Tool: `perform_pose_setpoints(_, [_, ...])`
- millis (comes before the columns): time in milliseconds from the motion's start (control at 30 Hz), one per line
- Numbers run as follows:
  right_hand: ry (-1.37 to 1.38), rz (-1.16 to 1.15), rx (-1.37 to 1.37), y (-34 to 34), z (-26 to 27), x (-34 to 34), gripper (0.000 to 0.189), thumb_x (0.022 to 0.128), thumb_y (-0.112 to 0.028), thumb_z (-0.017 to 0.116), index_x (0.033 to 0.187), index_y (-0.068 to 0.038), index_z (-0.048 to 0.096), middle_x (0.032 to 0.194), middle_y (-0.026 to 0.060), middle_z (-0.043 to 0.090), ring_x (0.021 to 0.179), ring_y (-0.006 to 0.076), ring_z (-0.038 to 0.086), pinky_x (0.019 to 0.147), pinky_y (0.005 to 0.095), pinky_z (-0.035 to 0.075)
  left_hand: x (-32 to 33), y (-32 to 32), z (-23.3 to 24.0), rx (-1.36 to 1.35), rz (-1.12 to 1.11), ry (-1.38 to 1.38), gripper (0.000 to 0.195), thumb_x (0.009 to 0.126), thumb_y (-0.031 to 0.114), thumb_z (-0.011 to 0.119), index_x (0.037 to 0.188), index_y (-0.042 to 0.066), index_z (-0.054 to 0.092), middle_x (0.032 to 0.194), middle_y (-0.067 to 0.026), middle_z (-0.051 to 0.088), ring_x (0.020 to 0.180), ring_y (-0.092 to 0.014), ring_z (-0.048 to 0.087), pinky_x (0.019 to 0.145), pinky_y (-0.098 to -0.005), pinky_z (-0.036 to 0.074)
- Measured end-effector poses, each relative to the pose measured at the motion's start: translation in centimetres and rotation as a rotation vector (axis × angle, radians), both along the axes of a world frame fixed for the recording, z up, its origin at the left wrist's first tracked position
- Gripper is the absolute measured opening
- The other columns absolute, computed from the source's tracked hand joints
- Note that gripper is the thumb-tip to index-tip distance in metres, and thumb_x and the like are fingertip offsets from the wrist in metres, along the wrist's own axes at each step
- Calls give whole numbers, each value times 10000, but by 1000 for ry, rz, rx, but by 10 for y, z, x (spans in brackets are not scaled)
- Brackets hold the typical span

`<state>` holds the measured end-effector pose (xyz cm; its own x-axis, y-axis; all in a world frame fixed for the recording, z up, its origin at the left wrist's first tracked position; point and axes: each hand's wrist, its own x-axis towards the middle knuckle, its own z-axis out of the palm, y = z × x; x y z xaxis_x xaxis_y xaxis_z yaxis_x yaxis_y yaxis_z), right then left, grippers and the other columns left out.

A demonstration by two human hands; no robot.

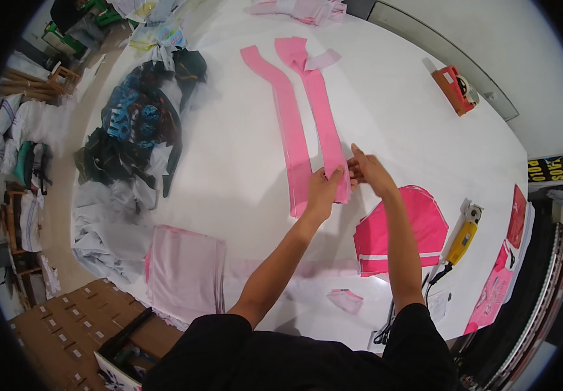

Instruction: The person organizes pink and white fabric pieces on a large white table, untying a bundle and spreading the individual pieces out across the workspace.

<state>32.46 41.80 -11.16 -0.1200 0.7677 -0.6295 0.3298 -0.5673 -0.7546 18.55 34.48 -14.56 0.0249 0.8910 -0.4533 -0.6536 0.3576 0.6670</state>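
Observation:
Two long stacks of pink fabric strips lie side by side on a white table. My left hand (324, 188) grips the near end of the right strip stack (328, 122), its thumb on top. At that stack's right edge is my right hand (367, 171), fingers partly spread; whether they pinch the cloth is unclear. The left strip stack (293, 137) lies flat beside it. A pale pink scrap (324, 59) touches the right stack near its far end. Under my right forearm is a stack of bright pink curved fabric panels (428, 220) with a white stripe.
A yellow handheld rotary cloth cutter (463, 239) with a cord lies at the right. Folded pale pink fabric (186, 269) sits near left, with dark patterned cloth (139, 112) beyond. A red tape dispenser (455, 90) stands far right; more pink pieces (301, 10) lie at the far edge.

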Motion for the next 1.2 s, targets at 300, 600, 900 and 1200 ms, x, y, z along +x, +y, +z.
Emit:
perform_pose_setpoints(300, [268, -146, 63, -37, 1, -5, 247, 989, -250, 666, 956, -6, 652, 710, -4, 572, 568, 83, 497, 497, 258, 415, -2, -24, 13, 22, -208, 205, 341, 1007, 228, 625, 1162, -76, 626, 998, -159, 727, 817, -216, 734, 675, -319, 591])
perform_pose_setpoints(600, [260, -290, 221, -94, 35, 6, 238, 1000, -199, 643, 1010, 39, 653, 780, 32, 654, 619, 75, 569, 559, 252, 475, -22, -15, 15, -137, -54, -68, 408, 956, 321, 686, 1162, -20, 600, 1107, -148, 677, 984, -220, 686, 777, -321, 556])
perform_pose_setpoints(900, [-34, -209, 367, -165, 97, 13, 203, 990, -180, 652, 952, 17, 678, 714, -26, 610, 597, 22, 498, 525, 218, 382, 14, 20, 15, -147, -144, -535, 377, 947, 25, 590, 1233, -186, 461, 1132, -232, 636, 1150, -318, 636, 1013, -374, 561])
perform_pose_setpoints(1200, [79, -248, 428, -198, 224, 58, 217, 1009, -218, 636, 958, -10, 675, 720, -35, 612, 563, 18, 507, 499, 192, 379, 86, 4, -9, 446, -118, -609, 315, 1007, 23, 505, 1253, -169, 550, 1254, -240, 638, 1228, -297, 616, 1068, -338, 504])
